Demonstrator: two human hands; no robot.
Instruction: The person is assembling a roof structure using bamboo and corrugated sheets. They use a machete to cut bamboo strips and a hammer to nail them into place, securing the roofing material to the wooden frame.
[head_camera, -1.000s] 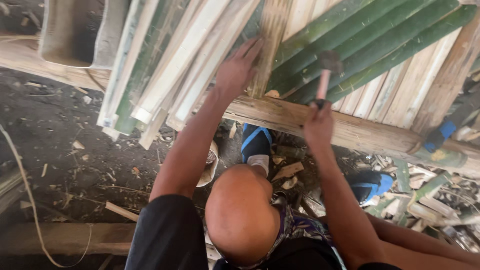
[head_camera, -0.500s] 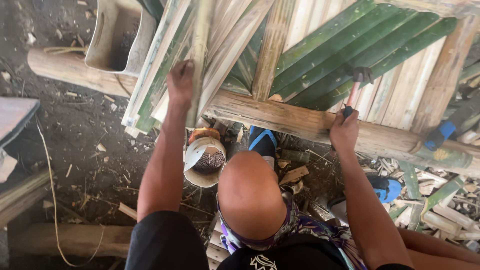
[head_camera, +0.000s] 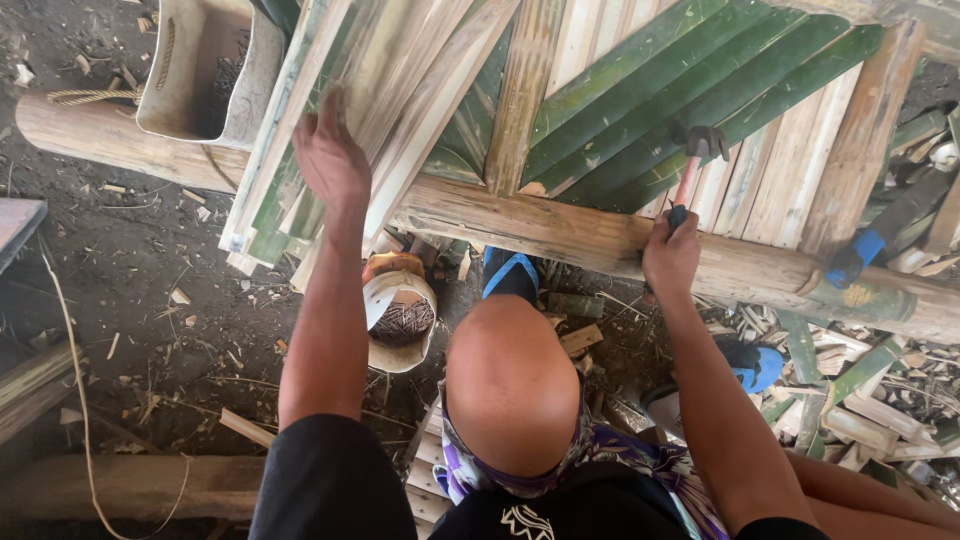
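Presently the left hand (head_camera: 328, 150) lies open on the loose bamboo slats (head_camera: 330, 110), whose long axes run near to far, while the right hand (head_camera: 672, 256) grips a hammer (head_camera: 692, 165) upright, further right over the log beam (head_camera: 560, 232).

Left arm stretched forward and up, bare below a dark sleeve, wrist nearly straight. Left hand (head_camera: 330, 150) open, fingers together and pointing upward, back of the hand toward the camera. Right arm extended forward from the lower right, elbow slightly bent. Right hand (head_camera: 671, 255) curled into a closed fist, knuckles up. Bent bare knee (head_camera: 510, 385) between the two arms.
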